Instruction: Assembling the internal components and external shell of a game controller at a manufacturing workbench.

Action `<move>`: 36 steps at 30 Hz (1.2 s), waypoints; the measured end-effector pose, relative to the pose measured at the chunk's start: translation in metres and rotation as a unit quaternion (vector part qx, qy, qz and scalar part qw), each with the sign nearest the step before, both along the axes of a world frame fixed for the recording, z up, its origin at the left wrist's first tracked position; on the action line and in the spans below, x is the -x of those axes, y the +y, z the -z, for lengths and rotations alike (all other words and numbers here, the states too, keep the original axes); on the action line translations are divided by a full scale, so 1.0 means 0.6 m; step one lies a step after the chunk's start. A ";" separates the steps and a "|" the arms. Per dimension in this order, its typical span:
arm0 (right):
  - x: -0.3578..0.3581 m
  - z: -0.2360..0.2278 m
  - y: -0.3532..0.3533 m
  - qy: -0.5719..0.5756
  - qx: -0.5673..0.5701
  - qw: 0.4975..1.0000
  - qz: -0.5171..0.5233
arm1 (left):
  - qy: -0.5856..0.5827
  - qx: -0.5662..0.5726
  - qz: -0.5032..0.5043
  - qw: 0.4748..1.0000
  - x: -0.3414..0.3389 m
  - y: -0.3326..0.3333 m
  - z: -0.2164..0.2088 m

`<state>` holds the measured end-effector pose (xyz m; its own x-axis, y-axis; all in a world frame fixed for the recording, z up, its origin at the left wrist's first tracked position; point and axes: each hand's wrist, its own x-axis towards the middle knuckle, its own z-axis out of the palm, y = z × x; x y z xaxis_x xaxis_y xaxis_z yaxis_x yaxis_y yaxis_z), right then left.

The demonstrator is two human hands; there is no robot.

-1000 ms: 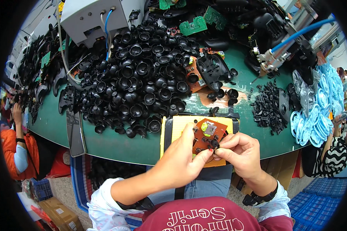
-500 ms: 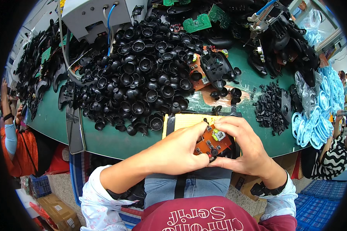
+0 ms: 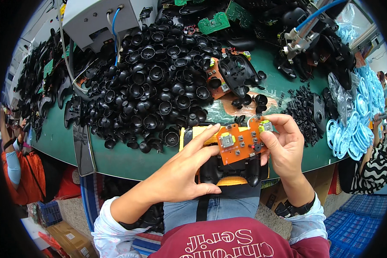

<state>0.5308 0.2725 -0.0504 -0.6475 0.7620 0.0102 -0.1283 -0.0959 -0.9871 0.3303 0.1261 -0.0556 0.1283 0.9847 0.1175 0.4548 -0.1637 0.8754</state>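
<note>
My right hand (image 3: 284, 146) pinches the right end of an orange circuit board (image 3: 232, 155) between thumb and fingers. The board carries green-and-grey joystick modules and several small switches, and is tilted toward me. Fingers apart, my left hand (image 3: 182, 170) is at the board's left edge; its fingertips seem to brush the board, though I cannot tell for sure. Beneath the board, a black game controller shell (image 3: 232, 170) rests on a yellow pad (image 3: 189, 136) at the table's near edge. The board and my left fingers hide part of the shell.
A big heap of black thumbstick caps (image 3: 157, 73) covers the left-centre of the green table (image 3: 116, 157). Beyond the pad lies another controller shell (image 3: 238, 73) on orange boards. Small black parts (image 3: 303, 114) and light-blue rings (image 3: 346, 135) are at the right. A phone (image 3: 84, 150) lies at the left edge.
The orange board has been raised and turned so its component face shows. My left hand has come off it and spread its fingers, uncovering the black shell below.
</note>
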 end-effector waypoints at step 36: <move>-0.012 0.032 -0.016 -0.116 -0.272 0.955 -0.020 | 0.134 -0.165 -0.156 0.965 -0.055 -0.055 0.062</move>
<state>0.5381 0.2629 -0.0694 -0.7092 0.6594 0.2495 0.0930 0.4383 -0.8940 0.3633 0.0929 -0.0931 -0.0982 0.8949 0.4354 0.7302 -0.2325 0.6425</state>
